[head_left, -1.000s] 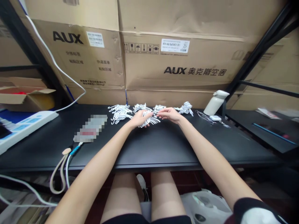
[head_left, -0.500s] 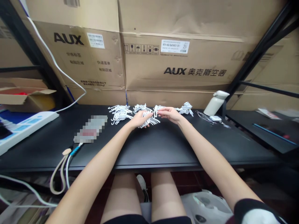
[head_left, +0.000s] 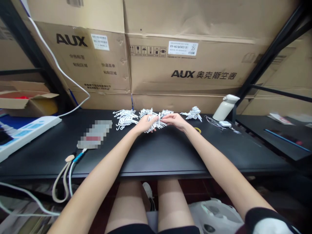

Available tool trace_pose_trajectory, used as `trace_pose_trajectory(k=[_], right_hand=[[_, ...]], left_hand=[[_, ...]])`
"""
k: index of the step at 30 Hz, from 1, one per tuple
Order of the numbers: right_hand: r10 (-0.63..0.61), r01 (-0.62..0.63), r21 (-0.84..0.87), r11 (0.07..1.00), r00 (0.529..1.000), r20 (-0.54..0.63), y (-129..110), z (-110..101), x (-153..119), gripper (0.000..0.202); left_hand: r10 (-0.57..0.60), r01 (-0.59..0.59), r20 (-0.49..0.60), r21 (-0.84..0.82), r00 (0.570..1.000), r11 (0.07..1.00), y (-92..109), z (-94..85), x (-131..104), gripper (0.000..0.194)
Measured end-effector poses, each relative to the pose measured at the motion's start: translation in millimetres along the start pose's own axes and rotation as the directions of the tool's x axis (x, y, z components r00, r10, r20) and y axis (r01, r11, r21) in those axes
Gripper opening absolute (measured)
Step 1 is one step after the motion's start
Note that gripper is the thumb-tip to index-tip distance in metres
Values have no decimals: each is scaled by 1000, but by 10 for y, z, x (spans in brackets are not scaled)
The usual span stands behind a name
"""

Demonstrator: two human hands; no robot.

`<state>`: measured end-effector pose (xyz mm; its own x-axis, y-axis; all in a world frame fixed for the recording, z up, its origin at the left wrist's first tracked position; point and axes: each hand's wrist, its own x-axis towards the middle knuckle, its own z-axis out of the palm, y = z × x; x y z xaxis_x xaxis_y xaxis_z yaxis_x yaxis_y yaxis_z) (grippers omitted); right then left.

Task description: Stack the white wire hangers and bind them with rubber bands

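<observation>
A bunch of white hooks [head_left: 153, 123] is gripped in my left hand [head_left: 144, 123], thumb on top and fingers curled beneath. My right hand [head_left: 178, 121] is closed in a pinch at the bunch's right side, on what looks like a single white hook [head_left: 160, 119]; its fingertips partly hide it. Behind my hands lie more piles of white hooks [head_left: 145, 112], and another pile [head_left: 167, 112] sits just beyond my right fingertips. To the left are two further stacked piles [head_left: 125, 118]. A separate tangled bundle of hooks [head_left: 194, 113] rests to the right.
Yellow bands [head_left: 198, 130] lie beside my right forearm. A white bottle [head_left: 225, 107], glasses [head_left: 214, 123] and a small white case [head_left: 224, 124] stand at the right. A blurred-out item [head_left: 95, 135] with a strap and a power strip [head_left: 29, 133] occupy the left. Cardboard [head_left: 151, 74] walls the back.
My right hand has come slightly down and left, closer to the bunch, with its fingers drawn together. The yellow bands have come into view. My left hand stays nearly in place.
</observation>
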<state>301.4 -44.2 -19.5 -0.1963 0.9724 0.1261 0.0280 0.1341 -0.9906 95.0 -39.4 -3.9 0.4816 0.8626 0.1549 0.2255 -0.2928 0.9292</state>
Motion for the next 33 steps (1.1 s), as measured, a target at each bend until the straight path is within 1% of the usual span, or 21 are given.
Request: trace_pose_trajectory(k=[3,8,10,15,20,25,30,33], right_hand=[[-27,26,-39,999,999,-18,17,25,14,28],[-56,53,-46,998,996,-67,25,66,26,29],[-67,63,-57,996,995,-73,23,89,21,31],[-94,88,-72,994,992,-80,3,158,-1,36],[-121,115,-72,991,989,-82,-21,182,-17,34],[-146,138,-106,985,987,-66,-20,185,-18,34],[-149,141,-125,982,988,-51,-15,200,-19,36],[-150,145,-133,980,988,-34,-27,215,-23,37]], left_hand=[[14,-14,-45,-11,999,1000,-6,-3,10,35],[21,-24,-101,-28,995,999,-8,5,20,37],[10,-14,-97,-38,995,999,-5,10,20,39],[-46,43,-38,-61,998,997,1,14,15,40],[-19,14,-53,-98,998,995,9,23,9,38],[-19,13,-53,-96,998,995,26,19,2,37],[1,-6,-52,-87,999,996,25,1,-2,38],[-9,5,-47,-84,999,996,31,1,-10,40]])
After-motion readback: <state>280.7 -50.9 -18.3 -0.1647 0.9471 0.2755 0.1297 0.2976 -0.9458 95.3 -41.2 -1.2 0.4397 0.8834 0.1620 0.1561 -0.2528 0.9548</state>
